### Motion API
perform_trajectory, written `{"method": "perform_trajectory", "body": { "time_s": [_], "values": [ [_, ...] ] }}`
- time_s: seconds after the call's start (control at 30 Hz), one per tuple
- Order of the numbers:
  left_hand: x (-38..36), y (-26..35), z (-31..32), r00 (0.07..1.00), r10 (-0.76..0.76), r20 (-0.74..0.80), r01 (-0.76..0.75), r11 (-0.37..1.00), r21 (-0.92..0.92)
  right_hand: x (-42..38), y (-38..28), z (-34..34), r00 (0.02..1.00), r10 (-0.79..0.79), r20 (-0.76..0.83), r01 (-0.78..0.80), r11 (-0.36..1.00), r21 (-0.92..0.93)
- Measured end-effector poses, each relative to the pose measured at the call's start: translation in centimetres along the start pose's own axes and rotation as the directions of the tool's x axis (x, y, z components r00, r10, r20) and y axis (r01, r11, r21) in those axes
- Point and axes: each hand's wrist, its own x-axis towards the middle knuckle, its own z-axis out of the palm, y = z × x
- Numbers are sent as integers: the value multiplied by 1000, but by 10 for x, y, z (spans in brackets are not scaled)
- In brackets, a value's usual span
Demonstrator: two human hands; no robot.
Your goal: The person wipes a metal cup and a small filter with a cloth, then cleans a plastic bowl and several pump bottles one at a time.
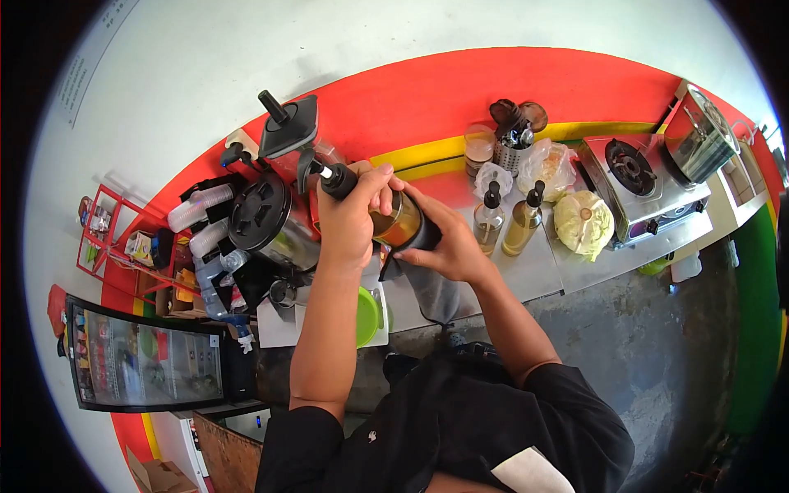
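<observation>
A pump bottle (398,223) with amber liquid lies tilted between both my hands above the counter. My left hand (352,215) is closed around its neck, just below the black pump head (335,179). Toward the base, my right hand (450,240) is wrapped around the bottle's dark lower end. Below that hand hangs a grey cloth (433,287). A blender jug with a black lid (261,212) stands just left of my left hand. Two dark-capped bottles, one clear (488,220) and one yellowish (522,222), stand to the right of my right hand.
A cabbage (583,223), plastic bags (546,168) and a utensil holder (513,153) sit on the counter (534,267). At right are a gas stove (637,172) and steel pot (700,138). A green bowl (367,316) lies below; a red rack (123,234) stands left.
</observation>
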Motion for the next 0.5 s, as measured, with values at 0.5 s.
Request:
{"method": "perform_trajectory", "body": {
  "time_s": [0.5],
  "values": [
    [-7, -42, -5, 999, -38, 3, 38, 998, -39, 33, 54, -21, 808, 166, 566, -415, 841, 346]
  ]
}}
